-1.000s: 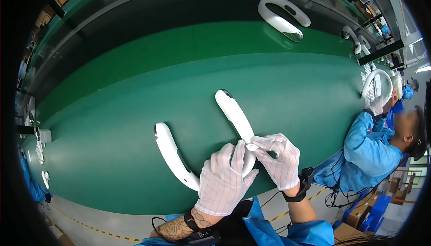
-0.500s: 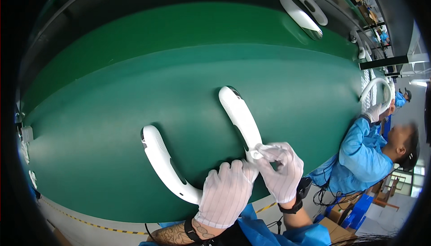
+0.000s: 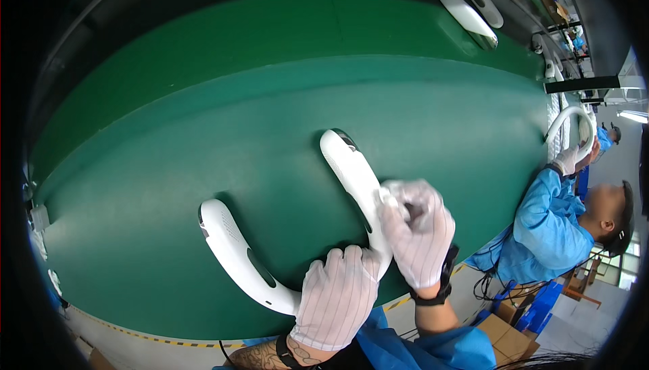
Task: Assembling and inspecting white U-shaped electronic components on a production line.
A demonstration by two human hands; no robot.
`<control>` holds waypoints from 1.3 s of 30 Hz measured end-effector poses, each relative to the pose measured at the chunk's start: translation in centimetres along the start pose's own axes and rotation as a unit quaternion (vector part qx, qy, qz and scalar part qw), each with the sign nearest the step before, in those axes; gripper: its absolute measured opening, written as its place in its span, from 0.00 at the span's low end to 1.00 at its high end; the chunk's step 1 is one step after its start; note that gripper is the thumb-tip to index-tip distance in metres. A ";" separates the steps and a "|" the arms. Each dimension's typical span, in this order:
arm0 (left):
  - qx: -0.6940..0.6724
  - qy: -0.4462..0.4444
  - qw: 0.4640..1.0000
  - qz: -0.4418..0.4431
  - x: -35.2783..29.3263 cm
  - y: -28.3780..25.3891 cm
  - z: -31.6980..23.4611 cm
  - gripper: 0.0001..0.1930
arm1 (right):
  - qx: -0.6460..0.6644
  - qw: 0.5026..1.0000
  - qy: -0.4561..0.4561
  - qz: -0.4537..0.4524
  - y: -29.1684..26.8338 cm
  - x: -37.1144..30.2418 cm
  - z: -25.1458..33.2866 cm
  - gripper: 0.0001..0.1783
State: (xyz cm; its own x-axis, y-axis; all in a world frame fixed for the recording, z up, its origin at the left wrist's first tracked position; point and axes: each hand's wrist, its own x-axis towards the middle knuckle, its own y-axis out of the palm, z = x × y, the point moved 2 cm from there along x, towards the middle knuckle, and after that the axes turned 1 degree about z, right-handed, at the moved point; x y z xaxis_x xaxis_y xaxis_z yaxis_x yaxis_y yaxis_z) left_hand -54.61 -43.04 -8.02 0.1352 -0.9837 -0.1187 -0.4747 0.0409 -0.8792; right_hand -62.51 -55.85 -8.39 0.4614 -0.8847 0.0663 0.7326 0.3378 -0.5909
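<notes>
white device (image 3: 357,175) against gloved hands (image 3: 338,296)

The person's two gloved hands, side by side. Left hand (image 3: 338,297): back uppermost, knuckles prominent, fingers curled under in a closed grip; the tattooed left forearm (image 3: 258,356) slants in from the lower edge. Right hand (image 3: 418,238): slightly farther forward, somewhat blurred, fingers bent toward the thumb in a pinch; the right forearm (image 3: 433,319) stands more upright, wrist nearly straight.

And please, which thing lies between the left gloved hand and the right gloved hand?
In the head view, the right limb of the white U-shaped device lies between left hand and right hand.
</notes>
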 end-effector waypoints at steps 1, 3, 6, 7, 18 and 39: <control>0.018 0.005 1.000 -0.012 -0.3 0.0 0.0 0.08 | -0.028 0.999 -0.007 0.018 0.2 1.0 1.2 0.10; 0.002 0.003 1.000 -0.003 -0.7 -0.3 0.2 0.08 | 0.027 0.998 0.052 0.013 0.7 -0.1 0.3 0.11; -0.010 -0.005 1.000 0.019 -0.2 -0.5 0.3 0.12 | 0.153 0.981 0.101 -0.062 0.2 -3.6 -0.8 0.13; -0.014 -0.006 0.999 0.046 -0.2 -0.6 0.1 0.16 | 0.154 0.981 0.100 -0.061 -0.1 -3.2 -0.9 0.13; -0.040 -0.006 0.997 0.060 0.6 -1.1 0.2 0.18 | 0.123 0.986 0.109 -0.009 -0.9 -2.8 -0.8 0.09; 0.031 -0.005 0.999 -0.002 -0.7 -0.5 0.5 0.17 | 0.071 0.992 0.054 0.087 0.1 0.7 1.4 0.11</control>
State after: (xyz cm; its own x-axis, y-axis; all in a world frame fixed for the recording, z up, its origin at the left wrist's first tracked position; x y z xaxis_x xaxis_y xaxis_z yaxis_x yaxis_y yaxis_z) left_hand -53.98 -42.25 -7.70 0.1460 -0.9820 -0.1195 -0.4191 0.0480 -0.9067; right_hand -61.44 -56.05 -7.28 0.5366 -0.8355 -0.1178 0.7134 0.5238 -0.4655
